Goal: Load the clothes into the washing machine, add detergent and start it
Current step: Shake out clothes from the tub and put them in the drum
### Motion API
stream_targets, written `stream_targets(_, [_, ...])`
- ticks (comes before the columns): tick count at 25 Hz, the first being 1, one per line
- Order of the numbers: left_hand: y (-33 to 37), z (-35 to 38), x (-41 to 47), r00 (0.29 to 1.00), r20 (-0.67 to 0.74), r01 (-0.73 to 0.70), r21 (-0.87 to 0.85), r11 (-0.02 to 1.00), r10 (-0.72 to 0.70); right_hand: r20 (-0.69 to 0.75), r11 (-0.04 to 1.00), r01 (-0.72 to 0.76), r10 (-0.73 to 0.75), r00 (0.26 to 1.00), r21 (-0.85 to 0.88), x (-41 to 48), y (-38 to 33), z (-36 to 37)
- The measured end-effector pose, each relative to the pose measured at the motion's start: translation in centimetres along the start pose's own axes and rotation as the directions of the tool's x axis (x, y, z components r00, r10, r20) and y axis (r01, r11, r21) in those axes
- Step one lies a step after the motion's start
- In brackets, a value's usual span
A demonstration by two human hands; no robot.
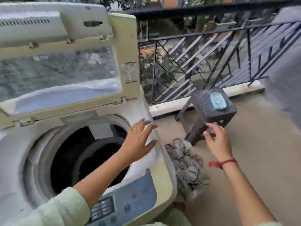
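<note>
Left hand (138, 141) spread over washing machine (14, 152) rim, right hand (218, 141) slack-fingered above clothes (189, 167)

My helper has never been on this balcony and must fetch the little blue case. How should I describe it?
Find the open top-loading washing machine; to its right, by the metal railing, stands a dark plastic stool. The light blue oval case lies on its seat, the only pale thing against that dark top.

cream washer (156, 181), grey woven stool (210, 105), blue box (217, 101)
</note>
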State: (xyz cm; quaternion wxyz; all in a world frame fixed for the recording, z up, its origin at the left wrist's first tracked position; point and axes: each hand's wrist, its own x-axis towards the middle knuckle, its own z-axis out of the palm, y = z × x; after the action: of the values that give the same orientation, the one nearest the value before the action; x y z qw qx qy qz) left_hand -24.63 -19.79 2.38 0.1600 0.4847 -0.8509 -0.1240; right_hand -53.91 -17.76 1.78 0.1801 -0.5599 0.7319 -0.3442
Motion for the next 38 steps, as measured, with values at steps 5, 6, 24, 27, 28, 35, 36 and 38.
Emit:
stream_targets(5, [10.5,11.5,10.4,0.861,0.466,-0.262,0.062,0.963,0.204,0.209,0.943,-0.287,0.319,0.925,-0.168,-1.2,15.6,0.1])
stream_targets(6, [11.0,15.1,12.4,0.802,0.570,-0.281,0.090,0.956,0.182,0.283,0.929,-0.308,0.357,0.890,-0.205,-1.5,18.4,1.0])
stream_targets(24, [5.5,41.4,3.9,0.405,0.845,0.210,0.286,0.935,-0.350,0.480,0.860,-0.351,0.501,0.720,-0.370,-1.6,37.3,17.1])
stream_targets(27, [6.2,38.5,6.3,0.501,0.772,0.290,0.276,0.916,-0.391,0.356,0.851,-0.435,0.521,0.776,-0.295,-2.9,34.6,13.2])
stream_targets(28, [6.3,37.1,7.5,0.548,0.743,0.291,0.262,0.920,-0.385,0.317,0.848,-0.451,0.524,0.791,-0.277,-3.4,33.5,11.8])
stream_targets(35, [8.8,23.3,15.0,0.787,0.543,0.170,0.267,0.949,-0.294,0.012,0.944,-0.297,0.302,0.953,-0.145,-0.7,22.0,3.1])
stream_targets(36, [9.6,20.5,15.2,0.821,0.494,0.160,0.282,0.946,-0.286,-0.099,0.954,-0.268,0.256,0.962,-0.137,-0.1,20.1,1.1])
stream_targets(38, [10.9,15.1,15.3,0.891,0.391,0.120,0.290,0.949,-0.232,-0.322,0.982,-0.182,0.156,0.934,-0.050,1.4,16.7,-3.0])
